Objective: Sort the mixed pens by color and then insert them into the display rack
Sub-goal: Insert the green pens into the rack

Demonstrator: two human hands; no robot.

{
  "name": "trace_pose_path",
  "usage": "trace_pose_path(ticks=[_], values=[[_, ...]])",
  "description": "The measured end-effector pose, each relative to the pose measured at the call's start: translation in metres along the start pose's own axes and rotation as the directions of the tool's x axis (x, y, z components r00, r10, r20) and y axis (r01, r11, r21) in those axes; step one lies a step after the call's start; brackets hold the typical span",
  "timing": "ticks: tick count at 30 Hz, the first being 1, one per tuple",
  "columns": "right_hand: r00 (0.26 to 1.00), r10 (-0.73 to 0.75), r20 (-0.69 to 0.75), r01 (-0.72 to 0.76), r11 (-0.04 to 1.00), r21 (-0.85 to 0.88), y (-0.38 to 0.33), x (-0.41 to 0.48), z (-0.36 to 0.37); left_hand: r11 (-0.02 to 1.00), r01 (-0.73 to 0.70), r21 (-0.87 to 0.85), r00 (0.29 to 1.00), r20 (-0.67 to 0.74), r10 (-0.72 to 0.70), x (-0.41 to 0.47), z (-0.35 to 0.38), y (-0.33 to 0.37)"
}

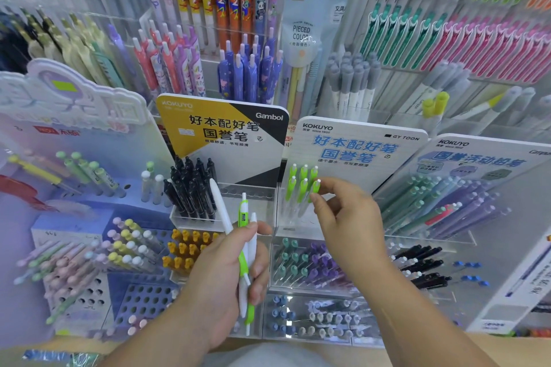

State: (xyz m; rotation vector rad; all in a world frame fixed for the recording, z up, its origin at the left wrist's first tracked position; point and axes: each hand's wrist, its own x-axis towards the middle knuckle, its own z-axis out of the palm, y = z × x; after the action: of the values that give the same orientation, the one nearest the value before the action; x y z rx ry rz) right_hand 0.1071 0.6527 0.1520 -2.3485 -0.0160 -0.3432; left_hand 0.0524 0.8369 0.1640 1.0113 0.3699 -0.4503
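Yellow-and-black card (222,128): "KOKUYO", "Gambol". White card (354,146): "KOKUYO since 1905", "GY TOON". Hanging pack (301,48): "deli", "PIECED COLOR".

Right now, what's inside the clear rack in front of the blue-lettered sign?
Green-clipped pens stand upright in the rack, the right hand pinching one. The hand covers the rack's right side.

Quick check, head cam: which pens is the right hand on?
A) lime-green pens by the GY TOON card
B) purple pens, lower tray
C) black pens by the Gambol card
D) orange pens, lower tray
A: the right hand pinches the top of a lime-green pen standing with the other green ones in front of the GY TOON card, while the left hand grips a white-and-green pen bundle.
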Motion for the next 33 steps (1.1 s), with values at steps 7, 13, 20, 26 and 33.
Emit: trace_pose_path(ticks=[7, 13, 20, 26, 33], values=[[1.0, 0.023, -0.006, -0.023, 1.0, 0.019, 0.001, -0.002, 0.003, 0.997, 0.022, 0.08, 1.0, 0.006, -0.023, 0.0, -0.001, 0.001], [0.997, 0.066, 0.025, -0.068, 0.995, 0.066, 0.001, -0.001, 0.004, 0.99, 0.0, 0.141, 1.0, 0.02, -0.003, -0.002, 0.003, 0.003], [0.985, 0.16, 0.059, -0.169, 0.953, 0.25, -0.01, -0.013, -0.007, 0.997, -0.037, 0.069, 0.999, -0.026, 0.039, -0.004, 0.007, 0.002], [0.794, 0.194, 0.576, -0.528, 0.69, 0.495, -0.023, -0.03, -0.015, 0.972, -0.233, -0.037, 0.971, -0.062, 0.231, -0.002, 0.016, 0.016], [0.721, 0.044, 0.692, -0.579, 0.586, 0.566, -0.033, -0.041, -0.014, 0.937, -0.333, -0.101, 0.939, -0.129, 0.32, -0.001, 0.031, 0.029]])
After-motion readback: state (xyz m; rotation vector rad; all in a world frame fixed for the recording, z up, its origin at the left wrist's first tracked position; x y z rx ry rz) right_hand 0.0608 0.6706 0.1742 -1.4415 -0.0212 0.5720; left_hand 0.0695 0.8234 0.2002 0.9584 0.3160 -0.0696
